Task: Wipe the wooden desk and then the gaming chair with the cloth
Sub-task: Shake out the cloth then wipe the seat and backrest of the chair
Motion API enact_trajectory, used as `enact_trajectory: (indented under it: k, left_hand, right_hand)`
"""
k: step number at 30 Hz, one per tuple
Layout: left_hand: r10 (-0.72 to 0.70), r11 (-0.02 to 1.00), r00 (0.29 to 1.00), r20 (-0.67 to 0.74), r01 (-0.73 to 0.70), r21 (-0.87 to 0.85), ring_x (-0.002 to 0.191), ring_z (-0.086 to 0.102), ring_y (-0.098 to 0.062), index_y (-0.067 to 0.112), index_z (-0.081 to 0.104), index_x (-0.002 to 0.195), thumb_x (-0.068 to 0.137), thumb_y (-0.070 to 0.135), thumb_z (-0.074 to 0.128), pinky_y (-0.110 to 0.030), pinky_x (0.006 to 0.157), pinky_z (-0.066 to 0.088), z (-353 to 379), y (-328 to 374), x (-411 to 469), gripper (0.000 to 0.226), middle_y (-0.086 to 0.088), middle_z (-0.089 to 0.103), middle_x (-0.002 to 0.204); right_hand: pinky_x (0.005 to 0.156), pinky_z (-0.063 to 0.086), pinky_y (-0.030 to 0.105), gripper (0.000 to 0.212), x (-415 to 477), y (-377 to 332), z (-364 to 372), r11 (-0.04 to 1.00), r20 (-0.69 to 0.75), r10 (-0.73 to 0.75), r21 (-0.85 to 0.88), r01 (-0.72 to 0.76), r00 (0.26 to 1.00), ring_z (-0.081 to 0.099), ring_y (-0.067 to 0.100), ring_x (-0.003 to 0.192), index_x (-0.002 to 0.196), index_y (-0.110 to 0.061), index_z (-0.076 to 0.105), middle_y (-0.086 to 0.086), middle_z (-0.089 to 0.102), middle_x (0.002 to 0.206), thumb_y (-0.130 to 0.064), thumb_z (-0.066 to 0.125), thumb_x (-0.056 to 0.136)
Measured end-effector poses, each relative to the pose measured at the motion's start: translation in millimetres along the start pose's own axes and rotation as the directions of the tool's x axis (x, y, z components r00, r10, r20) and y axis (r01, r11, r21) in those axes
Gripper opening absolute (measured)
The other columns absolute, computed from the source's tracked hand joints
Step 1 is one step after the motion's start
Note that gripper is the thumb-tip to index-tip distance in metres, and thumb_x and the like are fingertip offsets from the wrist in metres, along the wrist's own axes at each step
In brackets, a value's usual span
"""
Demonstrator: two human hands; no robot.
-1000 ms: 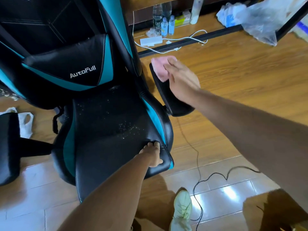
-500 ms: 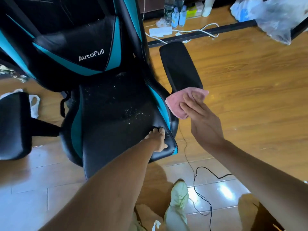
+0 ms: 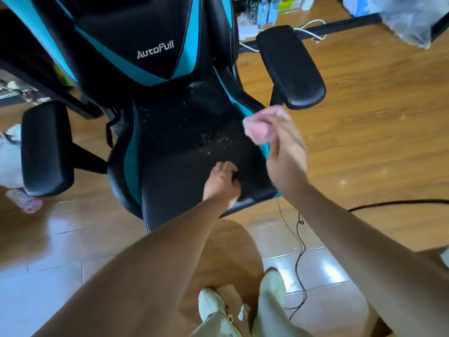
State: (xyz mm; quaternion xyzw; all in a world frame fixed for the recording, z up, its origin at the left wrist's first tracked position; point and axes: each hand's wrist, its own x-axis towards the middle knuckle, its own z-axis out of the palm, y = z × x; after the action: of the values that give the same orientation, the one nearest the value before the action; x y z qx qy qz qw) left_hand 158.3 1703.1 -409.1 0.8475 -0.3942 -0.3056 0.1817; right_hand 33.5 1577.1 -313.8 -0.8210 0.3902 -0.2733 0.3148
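Observation:
The black and teal gaming chair [image 3: 170, 147] stands in front of me, its seat dusted with pale specks. My right hand [image 3: 286, 154] holds the pink cloth [image 3: 260, 127] bunched in its fingers, raised over the seat's right edge, just below the right armrest [image 3: 291, 66]. My left hand [image 3: 222, 182] grips the front right part of the seat, fingers curled into the cushion. The wooden desk is out of view.
The left armrest [image 3: 46, 147] juts out at the left. A black cable [image 3: 300, 259] trails over the wooden floor beside my shoes [image 3: 272, 285]. Bottles [image 3: 266, 10], a white power strip, a black bar and a plastic bag [image 3: 403, 18] lie behind the chair.
My right hand drew the cloth from the far end of the right armrest back to its near end, then off it toward the seat's right edge. My left hand stayed on the seat.

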Motion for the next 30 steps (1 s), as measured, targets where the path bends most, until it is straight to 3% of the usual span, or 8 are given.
enact_trajectory:
  k: [3, 6, 12, 16, 18, 22, 27, 30]
  left_hand:
    - [0.020, 0.972, 0.984, -0.179, 0.022, 0.232, 0.126, 0.043, -0.029, 0.026, 0.056, 0.137, 0.092, 0.040, 0.066, -0.044, 0.103, 0.043, -28, -71, -1, 0.048, -0.004, 0.046, 0.134]
    - [0.102, 0.928, 0.980, -0.172, -0.031, 0.370, 0.130, 0.036, -0.027, 0.033, 0.046, 0.151, 0.092, 0.068, 0.056, -0.046, 0.111, 0.036, -45, -105, 16, 0.069, -0.003, 0.039, 0.141]
    - [0.277, 0.901, 0.891, -0.360, -0.110, 0.420, 0.126, 0.042, -0.025, 0.038, 0.046, 0.150, 0.094, 0.072, 0.045, -0.046, 0.110, 0.039, -22, -143, 26, 0.065, 0.003, 0.040, 0.137]
    - [0.275, 0.917, 0.885, -0.375, -0.124, 0.380, 0.132, 0.040, -0.026, 0.036, 0.051, 0.149, 0.098, 0.060, 0.045, -0.044, 0.110, 0.036, -25, -144, 22, 0.056, 0.002, 0.043, 0.142]
    - [0.292, 0.927, 0.876, -0.385, -0.160, 0.339, 0.130, 0.042, -0.026, 0.034, 0.054, 0.147, 0.098, 0.052, 0.045, -0.043, 0.108, 0.036, -26, -146, 25, 0.053, 0.001, 0.046, 0.142]
    - [0.324, 0.929, 0.838, -0.440, -0.193, 0.317, 0.122, 0.046, -0.027, 0.029, 0.063, 0.140, 0.094, 0.040, 0.042, -0.045, 0.103, 0.041, -28, -154, 34, 0.052, 0.000, 0.051, 0.135]
    - [0.378, 0.925, 0.785, -0.491, -0.346, 0.159, 0.113, 0.051, -0.023, 0.023, 0.071, 0.113, 0.092, 0.030, 0.043, -0.043, 0.098, 0.043, -44, -174, 39, 0.036, 0.004, 0.059, 0.119]
    - [0.324, 0.935, 0.811, -0.488, -0.354, 0.033, 0.107, 0.052, -0.013, 0.026, 0.066, 0.096, 0.096, 0.049, 0.041, -0.035, 0.098, 0.042, -57, -191, 42, 0.034, 0.009, 0.058, 0.111]
  right_hand:
    - [0.114, 0.042, 0.041, 0.037, -60, 25, 52, 0.929, 0.382, 0.045, -0.355, 0.102, 0.923, 0.050, 0.026, 0.134, 0.140, -0.014, 0.056, 0.005, 0.055, 0.141, -0.024, 0.040, 0.108]
    - [0.125, 0.027, 0.050, 0.057, -77, 49, 76, 0.767, 0.476, 0.019, -0.571, 0.293, 0.879, 0.038, 0.033, 0.143, 0.142, -0.008, 0.055, 0.011, 0.053, 0.143, -0.048, 0.044, 0.103]
    - [0.112, 0.046, 0.040, 0.061, -69, 65, 112, 0.756, 0.385, -0.150, -0.549, 0.356, 0.911, 0.049, 0.024, 0.133, 0.143, -0.014, 0.055, 0.004, 0.056, 0.142, -0.059, 0.040, 0.105]
    - [0.106, 0.053, 0.039, 0.043, -71, 47, 136, 0.779, 0.306, -0.190, -0.531, 0.333, 0.933, 0.052, 0.026, 0.137, 0.140, -0.009, 0.058, 0.011, 0.058, 0.144, -0.036, 0.045, 0.110]
    - [0.115, 0.045, 0.041, 0.034, -67, 43, 153, 0.798, 0.288, -0.185, -0.514, 0.315, 0.940, 0.048, 0.028, 0.143, 0.137, -0.007, 0.060, 0.013, 0.058, 0.144, -0.019, 0.050, 0.107]
    - [0.129, 0.022, 0.045, 0.037, -58, 33, 177, 0.787, 0.313, -0.267, -0.475, 0.394, 0.911, 0.048, 0.036, 0.143, 0.133, 0.001, 0.066, 0.020, 0.063, 0.141, -0.004, 0.056, 0.097]
    - [0.114, 0.039, 0.036, 0.038, -64, 22, 204, 0.684, 0.367, -0.444, -0.450, 0.574, 0.817, 0.055, 0.025, 0.133, 0.139, -0.012, 0.062, 0.004, 0.064, 0.141, -0.022, 0.043, 0.109]
    - [0.106, 0.044, 0.035, 0.034, -68, 14, 220, 0.683, 0.358, -0.570, -0.295, 0.669, 0.740, 0.060, 0.021, 0.122, 0.134, -0.018, 0.066, -0.002, 0.068, 0.130, -0.031, 0.044, 0.111]
